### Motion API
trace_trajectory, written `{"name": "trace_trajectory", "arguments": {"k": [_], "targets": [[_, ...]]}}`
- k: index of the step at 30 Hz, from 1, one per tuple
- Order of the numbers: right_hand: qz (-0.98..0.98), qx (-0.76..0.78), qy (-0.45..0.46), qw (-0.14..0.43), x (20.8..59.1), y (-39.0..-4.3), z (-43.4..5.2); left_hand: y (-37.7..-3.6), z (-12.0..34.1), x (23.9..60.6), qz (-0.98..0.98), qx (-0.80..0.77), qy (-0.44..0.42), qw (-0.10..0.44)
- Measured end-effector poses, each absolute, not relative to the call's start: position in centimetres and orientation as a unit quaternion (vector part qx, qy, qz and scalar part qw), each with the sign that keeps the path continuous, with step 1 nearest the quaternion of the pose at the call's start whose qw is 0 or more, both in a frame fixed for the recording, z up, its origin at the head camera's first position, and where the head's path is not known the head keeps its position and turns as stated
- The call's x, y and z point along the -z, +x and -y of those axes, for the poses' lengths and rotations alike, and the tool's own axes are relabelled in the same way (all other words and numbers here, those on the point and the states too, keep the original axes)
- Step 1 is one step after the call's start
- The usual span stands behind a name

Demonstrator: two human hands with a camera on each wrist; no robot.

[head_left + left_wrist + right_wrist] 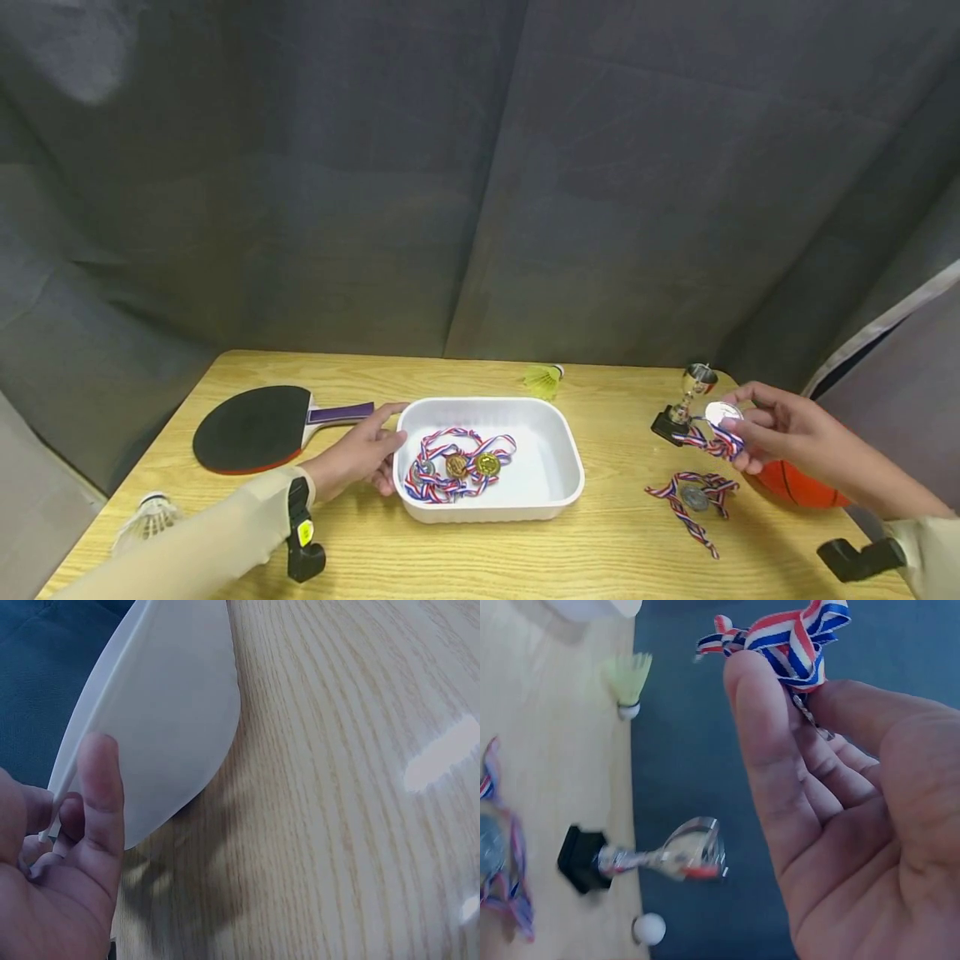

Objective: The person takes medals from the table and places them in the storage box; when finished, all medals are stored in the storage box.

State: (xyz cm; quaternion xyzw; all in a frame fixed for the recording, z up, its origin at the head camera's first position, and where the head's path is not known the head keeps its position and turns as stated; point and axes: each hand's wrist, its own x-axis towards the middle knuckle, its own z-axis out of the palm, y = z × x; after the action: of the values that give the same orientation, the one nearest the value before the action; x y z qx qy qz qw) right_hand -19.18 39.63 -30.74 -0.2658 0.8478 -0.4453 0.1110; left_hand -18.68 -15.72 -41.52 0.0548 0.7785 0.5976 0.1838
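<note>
My left hand (pixel 367 454) grips the left rim of a white plastic tray (pixel 528 510); the left wrist view shows the thumb and fingers on either side of the tray's edge (pixel 176 712). Inside the tray, at its left, lie several medals with red, white and blue ribbons, among them a bronze medal (pixel 456 466) and a gold medal (pixel 487 464). Above the table's right side, my right hand (pixel 772 425) pinches a silver medal (pixel 722 413) by its edge, its striped ribbon (pixel 780 637) bunched at the fingertips. Below that hand, another silver medal (pixel 695 498) lies on its ribbon.
A small trophy cup (pixel 682 404) stands right of the tray, beside an orange basketball (pixel 798 486). Behind the tray is a yellow shuttlecock (pixel 543 382). On the left lie a table tennis bat (pixel 255 429) and a white shuttlecock (pixel 147 521). A white ball (pixel 649 928) sits near the trophy.
</note>
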Motion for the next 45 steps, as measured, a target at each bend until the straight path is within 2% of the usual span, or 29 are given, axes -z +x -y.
{"name": "trace_trajectory", "arguments": {"k": [3, 6, 14, 23, 35, 45], "targets": [[-0.851, 0.437, -0.277, 0.088, 29.9, -19.7, -37.7, -18.6, 15.7, 41.6, -0.778, -0.598, 0.053, 0.183], [-0.840, 0.445, -0.296, 0.092, 29.5, -20.4, -35.7, -18.6, 15.7, 41.6, -0.778, -0.599, 0.053, 0.182], [-0.833, 0.436, -0.304, 0.153, 30.1, -22.5, -29.5, -18.8, 15.7, 41.5, -0.778, -0.600, 0.052, 0.179], [-0.831, 0.410, -0.280, 0.251, 33.2, -24.5, -23.5, -18.7, 15.7, 41.4, -0.777, -0.600, 0.054, 0.183], [-0.852, 0.307, -0.291, 0.307, 37.0, -24.9, -18.1, -18.4, 15.7, 41.4, -0.767, -0.611, 0.066, 0.185], [-0.874, 0.216, -0.309, 0.306, 38.2, -24.4, -15.8, -18.2, 15.9, 41.5, -0.769, -0.609, 0.065, 0.183]]}}
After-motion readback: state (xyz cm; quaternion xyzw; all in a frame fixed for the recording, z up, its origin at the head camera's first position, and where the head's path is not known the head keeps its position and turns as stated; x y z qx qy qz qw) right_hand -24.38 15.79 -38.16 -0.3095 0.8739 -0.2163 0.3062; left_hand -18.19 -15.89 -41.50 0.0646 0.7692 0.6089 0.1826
